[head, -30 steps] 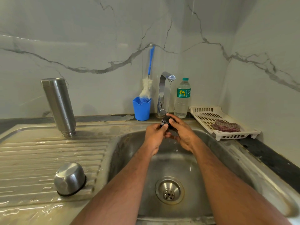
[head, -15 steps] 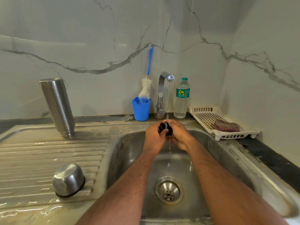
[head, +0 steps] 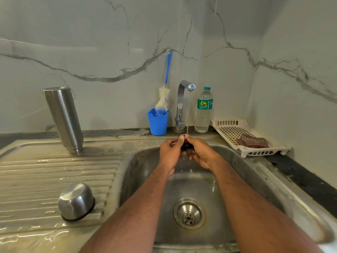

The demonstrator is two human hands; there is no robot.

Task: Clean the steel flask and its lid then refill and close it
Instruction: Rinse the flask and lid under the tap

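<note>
Flask (head: 63, 119): upside down on the draining board.
Hands: left hand (head: 170, 151) and right hand (head: 200, 154), fingers clamped on a dark stopper (head: 186, 146) under running tap (head: 184, 99).

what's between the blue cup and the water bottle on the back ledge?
The tap, running, stands between the blue cup and the water bottle in the head view.

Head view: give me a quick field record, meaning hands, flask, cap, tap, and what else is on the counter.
hands: left hand and right hand hold a small dark lid part under the stream
tap: running
flask: upside down on the drainboard, wet
steel cap: upside down on the drainboard
brush: standing in the blue cup
bottle: right of the tap
tray: holds a cloth
</note>
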